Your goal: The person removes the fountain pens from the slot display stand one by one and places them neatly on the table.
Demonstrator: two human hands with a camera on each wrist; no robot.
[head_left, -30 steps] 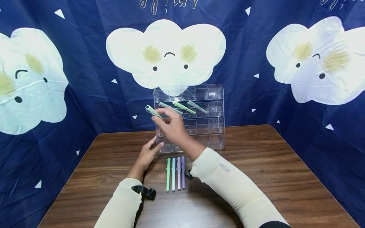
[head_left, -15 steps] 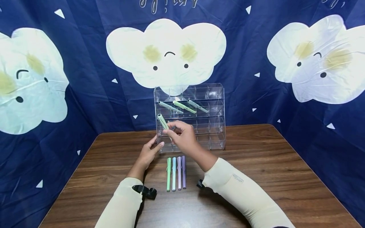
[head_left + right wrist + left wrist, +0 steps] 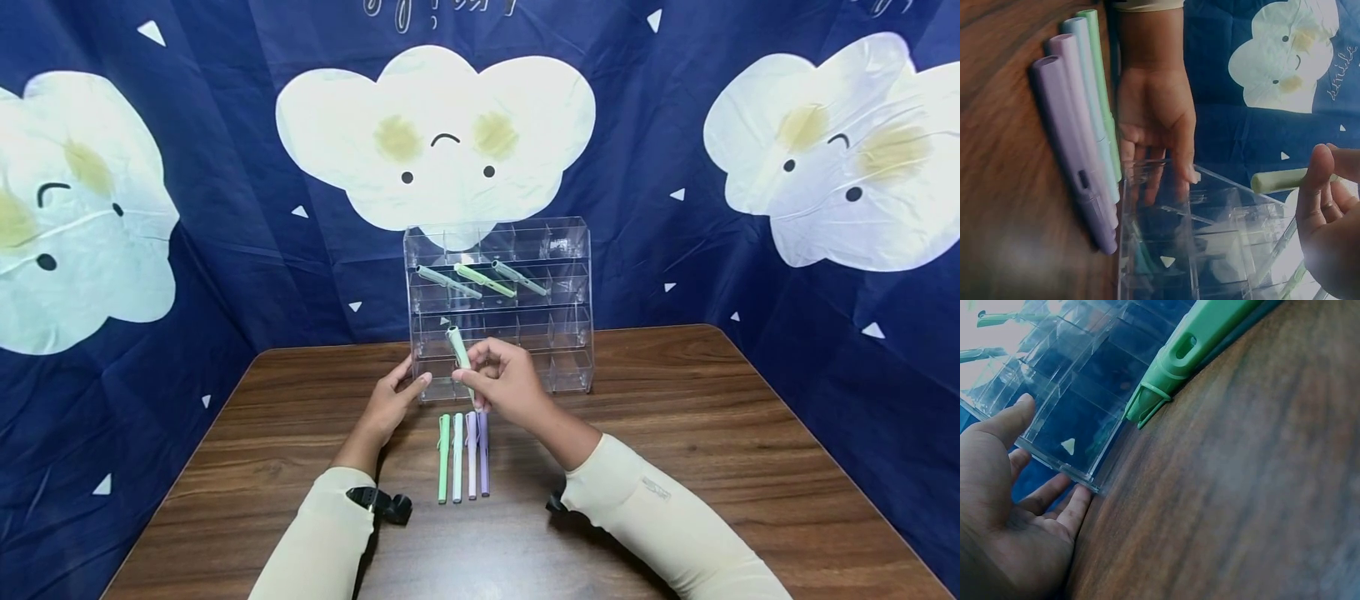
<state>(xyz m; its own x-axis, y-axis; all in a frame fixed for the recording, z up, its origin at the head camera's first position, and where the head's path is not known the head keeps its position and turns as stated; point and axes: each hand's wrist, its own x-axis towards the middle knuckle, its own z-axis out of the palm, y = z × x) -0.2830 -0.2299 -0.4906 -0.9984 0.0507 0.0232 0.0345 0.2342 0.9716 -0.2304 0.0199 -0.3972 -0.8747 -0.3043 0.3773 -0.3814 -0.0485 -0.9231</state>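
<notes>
1. Nearest me, four pens point(image 3: 462, 457) lie side by side on the wooden table point(image 3: 712, 467), just in front of the clear organizer point(image 3: 498, 308).
2. My left hand point(image 3: 388, 408) rests with relaxed fingers against the organizer's lower left corner, grasping nothing.
3. My right hand point(image 3: 506, 385) pinches a pale green pen point(image 3: 459, 354), tilted, at the organizer's lower front, above the row.
4. Three pens point(image 3: 482, 280) sit in the organizer's second tier from the top.
5. Farthest, a blue cloud-print backdrop point(image 3: 187, 183) behind the organizer.
</notes>
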